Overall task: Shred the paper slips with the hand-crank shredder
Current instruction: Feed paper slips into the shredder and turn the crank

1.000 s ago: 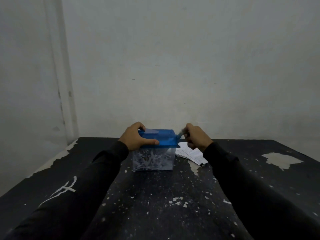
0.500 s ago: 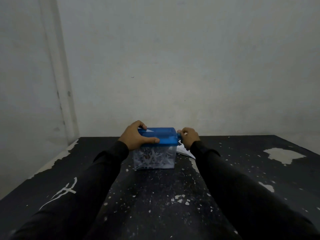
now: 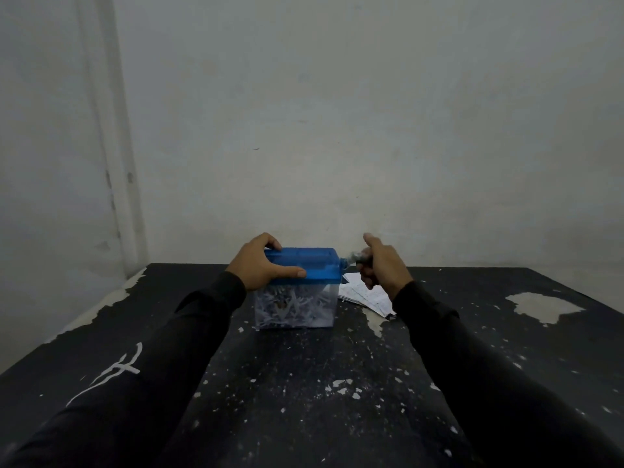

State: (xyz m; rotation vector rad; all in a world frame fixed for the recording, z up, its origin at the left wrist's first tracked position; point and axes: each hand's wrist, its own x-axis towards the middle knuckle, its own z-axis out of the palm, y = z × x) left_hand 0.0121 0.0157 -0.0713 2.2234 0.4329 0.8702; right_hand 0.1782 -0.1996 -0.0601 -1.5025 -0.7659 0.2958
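Shredding is under way at a scuffed black table, where a person is working a small hand-crank shredder set near the far edge, in front of a pale wall. The left hand is clamping the blue lid, fingers hooked over the far rim and thumb pressed along the near face, steadying the unit. The right hand is closed around the crank handle jutting from the lid's right end, with the thumb raised; the handle is blurring, which suggests it is mid-turn. White shreds are filling much of the clear bin below. More printed paper slips are lying flat on the table just right of the shredder, partly behind the right wrist. No slip is visibly standing in the slot, so the next move is probably calling for the right hand to leave the crank, pick up a fresh slip and feed it squarely in while the left hand is holding the lid down.
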